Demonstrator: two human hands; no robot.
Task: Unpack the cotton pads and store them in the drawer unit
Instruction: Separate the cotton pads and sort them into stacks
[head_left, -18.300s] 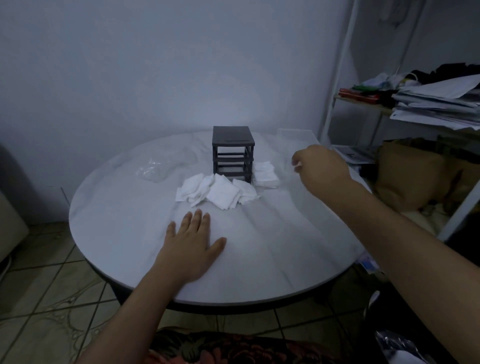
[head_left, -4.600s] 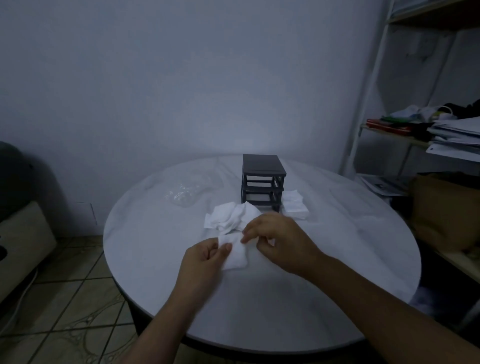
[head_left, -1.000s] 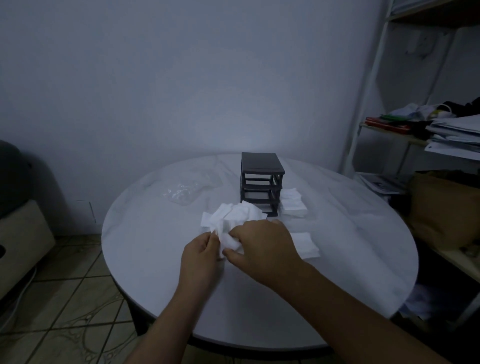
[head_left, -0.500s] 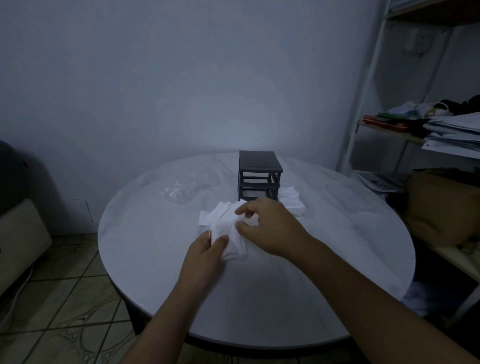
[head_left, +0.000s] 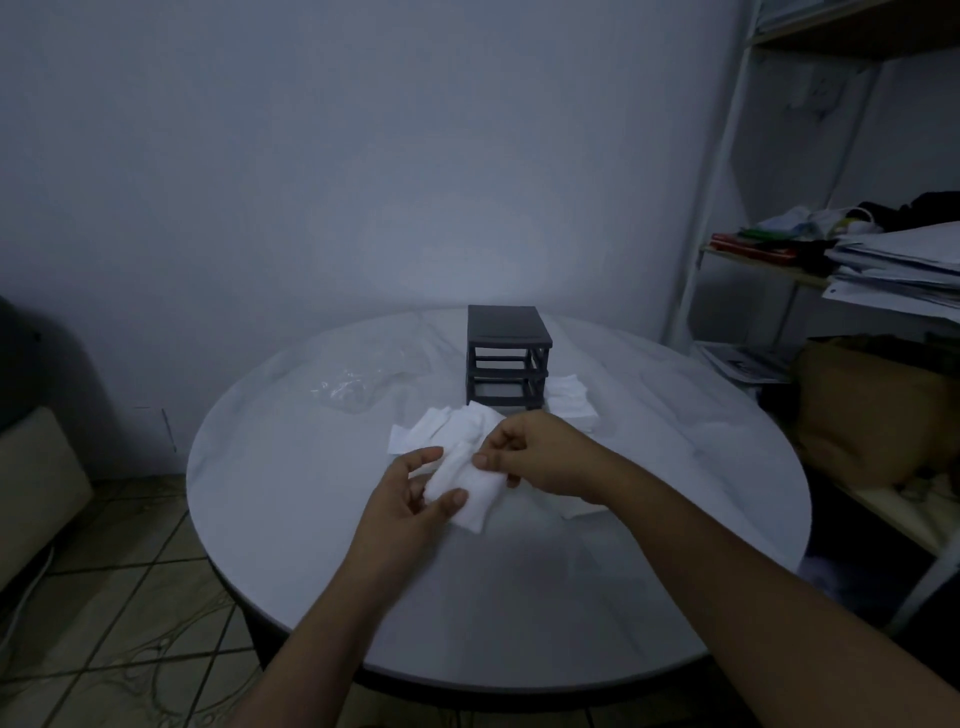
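Round table (head_left: 675, 545), dark drawer unit (head_left: 506, 358) at its far side, loose pads (head_left: 447, 428) heaped before it. Small stack (head_left: 467, 486) lifted over the table, pinched from both ends: left hand (head_left: 410, 504) and right hand (head_left: 540, 457) closed on it. Risk: soft stack fanning apart or slipping if squeezed unevenly; narrow slots likely to snag and crumple it.

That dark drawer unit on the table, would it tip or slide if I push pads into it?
The drawer unit looks tall for its footprint, open-framed and probably light, so it may slide on the smooth table. Steadying its top seems wise.
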